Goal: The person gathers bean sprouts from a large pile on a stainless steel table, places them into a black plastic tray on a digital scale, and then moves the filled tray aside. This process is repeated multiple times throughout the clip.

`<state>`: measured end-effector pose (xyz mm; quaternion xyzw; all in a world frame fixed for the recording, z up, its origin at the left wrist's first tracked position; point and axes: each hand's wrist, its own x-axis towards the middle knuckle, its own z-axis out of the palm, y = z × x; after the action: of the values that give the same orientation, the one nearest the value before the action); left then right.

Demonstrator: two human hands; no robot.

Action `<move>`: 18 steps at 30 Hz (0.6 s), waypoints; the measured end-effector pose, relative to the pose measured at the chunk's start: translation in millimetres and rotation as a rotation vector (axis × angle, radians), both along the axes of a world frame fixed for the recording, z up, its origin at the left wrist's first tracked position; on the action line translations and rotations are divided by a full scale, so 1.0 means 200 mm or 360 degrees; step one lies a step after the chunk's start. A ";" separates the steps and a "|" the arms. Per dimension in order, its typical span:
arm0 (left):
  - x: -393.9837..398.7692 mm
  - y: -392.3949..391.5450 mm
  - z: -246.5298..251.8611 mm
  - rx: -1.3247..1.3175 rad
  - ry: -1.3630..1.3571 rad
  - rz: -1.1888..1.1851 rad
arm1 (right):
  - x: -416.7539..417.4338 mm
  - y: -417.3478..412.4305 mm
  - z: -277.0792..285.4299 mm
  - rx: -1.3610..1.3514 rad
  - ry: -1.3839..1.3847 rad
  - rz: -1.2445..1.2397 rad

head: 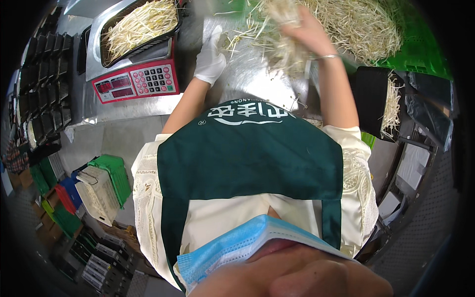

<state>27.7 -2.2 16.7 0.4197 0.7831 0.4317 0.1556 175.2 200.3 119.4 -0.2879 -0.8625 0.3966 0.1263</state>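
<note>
My right hand (pixel 310 31), bare and with a band at the wrist, is shut on a bunch of bean sprouts (pixel 280 15), blurred by motion, above the metal worktop (pixel 237 80). Beside it at the upper right lies a large heap of bean sprouts (pixel 356 29). My left hand (pixel 211 59), in a white glove, rests over the worktop near scattered sprouts, with nothing seen in it. To its left, a black plastic tray (pixel 141 46) filled with sprouts sits tilted in view on a red digital scale (pixel 135 82).
Stacked black trays (pixel 46 81) stand at the far left. A green plastic crate (pixel 423 52) is at the upper right, with a black container (pixel 371 100) below it, sprouts along its side. Green and cream crates (pixel 98 195) stand on the floor at lower left.
</note>
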 end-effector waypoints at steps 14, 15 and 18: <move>0.14 -0.13 -0.04 0.0050 0.0291 -0.0234 | 0.71 -0.31 -0.52 0.1127 -0.0428 -0.0038; 0.14 -0.09 -0.04 0.0179 0.0195 -0.0241 | 0.65 -0.23 -0.53 0.1211 -0.0430 -0.0165; 0.17 -0.05 0.11 0.0236 -0.0086 -0.0066 | 0.52 0.00 -0.54 0.1167 -0.0159 -0.0422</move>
<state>61.8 -12.3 39.0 0.4344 0.7357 0.4963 0.1541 279.2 200.5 10.7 -0.3516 -0.9073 0.0279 0.2289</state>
